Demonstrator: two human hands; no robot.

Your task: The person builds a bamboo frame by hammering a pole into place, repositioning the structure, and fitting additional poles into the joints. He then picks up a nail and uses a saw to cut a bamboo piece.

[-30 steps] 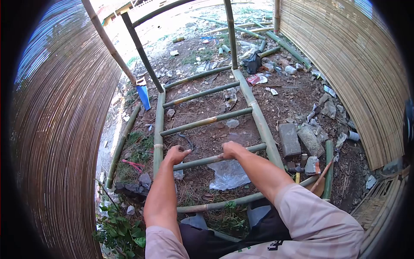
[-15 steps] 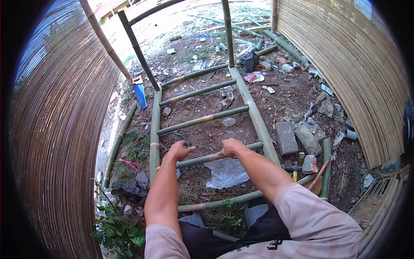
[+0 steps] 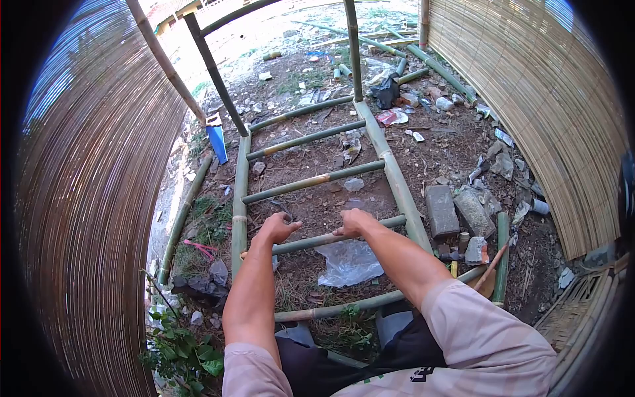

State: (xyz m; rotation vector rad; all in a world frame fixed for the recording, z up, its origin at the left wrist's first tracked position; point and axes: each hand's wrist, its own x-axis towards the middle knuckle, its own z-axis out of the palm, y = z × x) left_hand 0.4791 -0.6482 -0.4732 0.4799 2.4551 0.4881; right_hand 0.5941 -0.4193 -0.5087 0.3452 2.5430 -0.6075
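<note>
A bamboo frame lies over the ground, its green bamboo rungs set between two thick side poles (image 3: 399, 182). My left hand (image 3: 280, 228) is just above the nearer rung (image 3: 307, 243), thumb pointing right and apart from the loosely bent fingers. Over the same rung, farther right, is my right hand (image 3: 354, 223), its thumb tip close to the bamboo and its fingers partly turned away from view. Nothing shows in either hand. Beneath the rung, between my forearms, lies a clear plastic sheet (image 3: 348, 263). A curved front pole (image 3: 357, 306) crosses close to my legs.
Bamboo slat screens stand at left (image 3: 99, 198) and right (image 3: 522, 112). A blue-bladed saw (image 3: 217, 143) leans by the left post. Grey blocks (image 3: 441, 210), a hammer (image 3: 453, 259) and a loose bamboo piece (image 3: 502, 261) lie at right. Leafy plants (image 3: 182, 351) grow at front left.
The view has shifted slightly, so the frame sits a little higher and to the right. Both hands keep nearly the same place over the rung.
</note>
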